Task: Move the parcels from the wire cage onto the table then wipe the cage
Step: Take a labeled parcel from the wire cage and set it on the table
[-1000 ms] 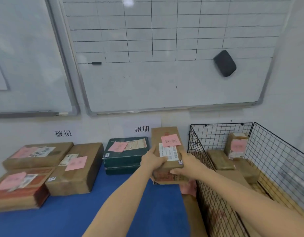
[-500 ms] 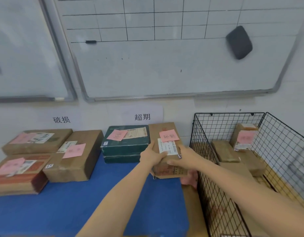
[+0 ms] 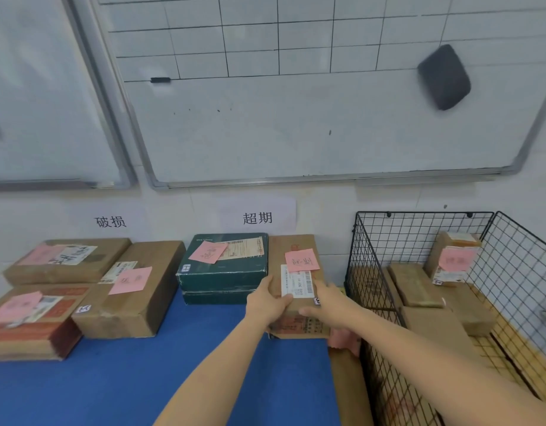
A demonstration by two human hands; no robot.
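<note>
The left hand (image 3: pixel 267 305) and right hand (image 3: pixel 330 305) both clasp a brown parcel (image 3: pixel 276 259), each wrapped round one side of it. It sits on the blue table (image 3: pixel 142 379), just beside a green box (image 3: pixel 225 272) on its left and the wire cage (image 3: pixel 370 272) on its right, which holds more parcels (image 3: pixel 414 285).

A white paper sign (image 3: pixel 110 222) on the wall, left of centre, reads 破损; a second paper sign (image 3: pixel 257 218) at mid-frame reads 超期. The shipping label (image 3: pixel 296 283) on the brown parcel (image 3: pixel 296 244) in the middle carries a barcode and print too small to read. The handwriting on its pink note (image 3: pixel 301 260) is illegible, and the lettering along the far edge of the green box (image 3: pixel 225 272) is blurred.
</note>
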